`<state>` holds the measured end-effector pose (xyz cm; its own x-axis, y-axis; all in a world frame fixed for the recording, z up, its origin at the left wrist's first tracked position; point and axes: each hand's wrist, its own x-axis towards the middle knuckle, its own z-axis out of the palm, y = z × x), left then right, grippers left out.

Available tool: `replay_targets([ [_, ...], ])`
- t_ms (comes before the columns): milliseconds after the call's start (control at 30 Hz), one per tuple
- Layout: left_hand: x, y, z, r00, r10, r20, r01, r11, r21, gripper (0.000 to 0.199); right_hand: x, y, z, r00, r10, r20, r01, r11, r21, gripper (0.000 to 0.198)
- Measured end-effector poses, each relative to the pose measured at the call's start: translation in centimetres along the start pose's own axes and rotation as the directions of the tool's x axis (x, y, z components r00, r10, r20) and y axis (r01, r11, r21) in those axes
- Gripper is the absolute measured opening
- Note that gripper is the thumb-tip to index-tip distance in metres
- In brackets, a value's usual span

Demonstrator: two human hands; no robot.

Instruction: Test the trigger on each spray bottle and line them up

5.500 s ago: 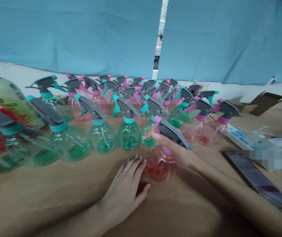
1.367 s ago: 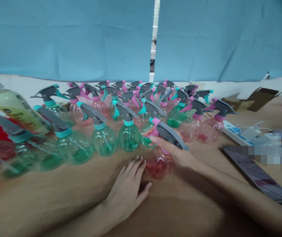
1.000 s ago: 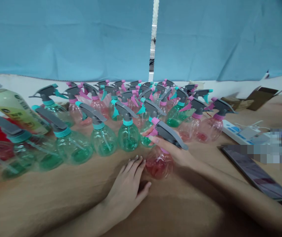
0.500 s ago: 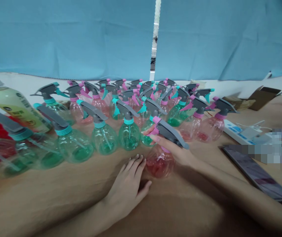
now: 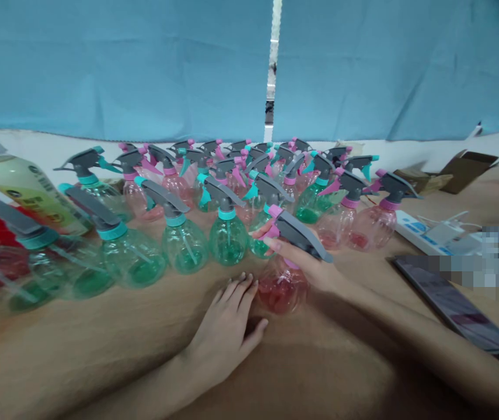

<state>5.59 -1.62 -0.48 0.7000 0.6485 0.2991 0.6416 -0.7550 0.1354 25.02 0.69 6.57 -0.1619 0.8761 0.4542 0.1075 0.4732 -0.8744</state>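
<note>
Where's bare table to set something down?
Bare table: left, between the front green bottles and left hand; centre, between both forearms; right, a strip between right forearm and dark flat device. Crowded: beyond the right hand, spray bottles packed towards the blue cloth.

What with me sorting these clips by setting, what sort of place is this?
Probably an indoor workspace: many spray bottles stand grouped together, a power strip lies at the right, and blue sheeting hangs behind. Whether home or shop is unclear.

Pink trigger [image 5: 271,232] farther out than before
</note>
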Motion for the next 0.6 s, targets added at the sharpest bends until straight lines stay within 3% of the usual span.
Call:
replay_targets([
  [600, -0.07, -0.05, -0.11, 0.999, 0.006, 0.035, -0.007, 0.999, 0.038, 0.050, -0.05, -0.03, -0.05, 1.000, 0.012, -0.011, -0.012, 1.000, -0.003, 0.017],
])
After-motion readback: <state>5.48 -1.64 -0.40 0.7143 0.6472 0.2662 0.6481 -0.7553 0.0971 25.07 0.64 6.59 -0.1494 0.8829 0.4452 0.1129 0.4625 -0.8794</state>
